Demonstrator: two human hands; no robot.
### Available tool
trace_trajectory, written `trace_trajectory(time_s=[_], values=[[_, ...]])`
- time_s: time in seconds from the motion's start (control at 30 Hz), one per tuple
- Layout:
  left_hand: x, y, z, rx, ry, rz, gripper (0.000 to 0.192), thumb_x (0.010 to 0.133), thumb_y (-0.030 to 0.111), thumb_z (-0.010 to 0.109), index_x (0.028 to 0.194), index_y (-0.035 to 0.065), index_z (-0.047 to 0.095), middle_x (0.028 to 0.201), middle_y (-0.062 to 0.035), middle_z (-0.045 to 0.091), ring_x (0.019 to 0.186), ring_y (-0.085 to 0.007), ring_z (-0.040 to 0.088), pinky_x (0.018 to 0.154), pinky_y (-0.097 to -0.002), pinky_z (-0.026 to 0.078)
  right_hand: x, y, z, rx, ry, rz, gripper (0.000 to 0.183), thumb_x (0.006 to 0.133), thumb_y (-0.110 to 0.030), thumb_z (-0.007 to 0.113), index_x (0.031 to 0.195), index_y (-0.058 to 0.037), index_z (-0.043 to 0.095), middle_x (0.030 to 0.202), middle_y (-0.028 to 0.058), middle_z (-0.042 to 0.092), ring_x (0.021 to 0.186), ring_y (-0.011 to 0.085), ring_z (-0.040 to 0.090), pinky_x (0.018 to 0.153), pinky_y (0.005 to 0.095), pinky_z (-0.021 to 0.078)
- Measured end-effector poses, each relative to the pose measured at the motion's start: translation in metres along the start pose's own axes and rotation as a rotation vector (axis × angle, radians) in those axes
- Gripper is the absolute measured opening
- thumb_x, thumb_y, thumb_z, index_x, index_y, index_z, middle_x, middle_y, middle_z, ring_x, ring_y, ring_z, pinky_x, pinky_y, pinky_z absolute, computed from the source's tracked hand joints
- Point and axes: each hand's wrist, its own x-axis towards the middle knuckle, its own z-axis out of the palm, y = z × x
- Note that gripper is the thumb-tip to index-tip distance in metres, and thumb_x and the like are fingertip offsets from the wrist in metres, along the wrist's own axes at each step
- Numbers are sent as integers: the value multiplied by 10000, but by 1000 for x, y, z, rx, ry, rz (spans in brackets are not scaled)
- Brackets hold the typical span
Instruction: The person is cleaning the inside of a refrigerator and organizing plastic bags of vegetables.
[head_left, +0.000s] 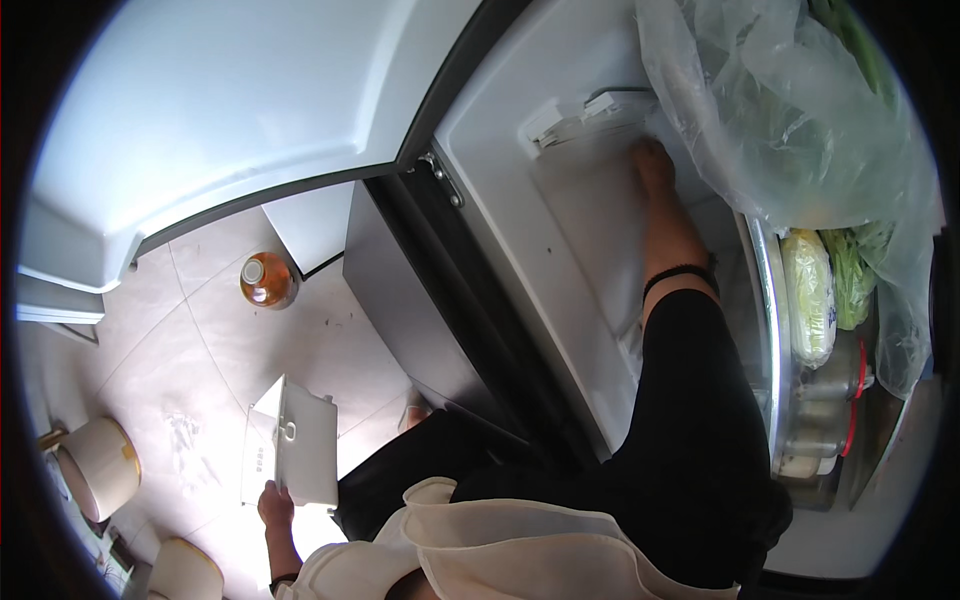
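My left hand (276, 504) grips the near edge of a white plastic drawer or bin (311, 442), held low over the tiled floor at the lower left. The bin has a small ring-shaped part on its side. My right arm, in a black sleeve with a dark band below it, reaches into a refrigerator compartment (585, 202). My right hand (654, 166) is near the inner wall, beside a white fitting (585, 120). It is blurred, with the fingers partly hidden, so whether it holds anything is unclear.
An open refrigerator door (255, 90) spans the upper left. An amber bottle with a pale cap (264, 280) stands on the floor. A shelf to the right holds a large plastic bag (810, 127), wrapped vegetables (810, 300) and red-rimmed containers (821, 405). Two cylindrical objects (101, 469) are lower left.
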Motion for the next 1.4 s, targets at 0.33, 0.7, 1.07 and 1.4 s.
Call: trace_trajectory(time_s=[0.33, 0.7, 1.07, 1.4], values=[[7, 11, 2, 95, -17, 105, 212, 820, 210, 532, 911, 22, 497, 821, -190, 608, 826, -348, 587, 736, -424, 456, 11, 25, -16, -457, -190, 363, 446, 883, -367, 312, 1070, -39, 549, 1095, 185, 544, 1039, 356, 503, 901, 435, 383], [17, 8, 11, 77, 31, 170, 198, 812, 209, 537, 874, 25, 496, 792, -186, 608, 799, -359, 587, 723, -434, 455, 34, 64, 0, -592, -188, 70, 370, 868, -302, 361, 1110, -93, 548, 1120, 146, 545, 1033, 321, 511, 890, 400, 395], [17, 9, 8, 94, 21, 175, 201, 813, 215, 537, 890, 33, 498, 773, -188, 607, 770, -355, 592, 698, -433, 463, 10, 29, -14, -377, -174, 131, 362, 864, -269, 388, 1199, -181, 493, 1205, 117, 497, 1100, 287, 478, 925, 376, 383], [16, 15, 5, 69, 28, 138, 199, 820, 214, 530, 886, 29, 502, 772, -191, 609, 772, -356, 595, 701, -432, 464, 18, 18, -28, -346, -291, 229, 379, 875, -307, 367, 1205, -160, 480, 1225, 132, 473, 1115, 291, 460, 917, 381, 385]])
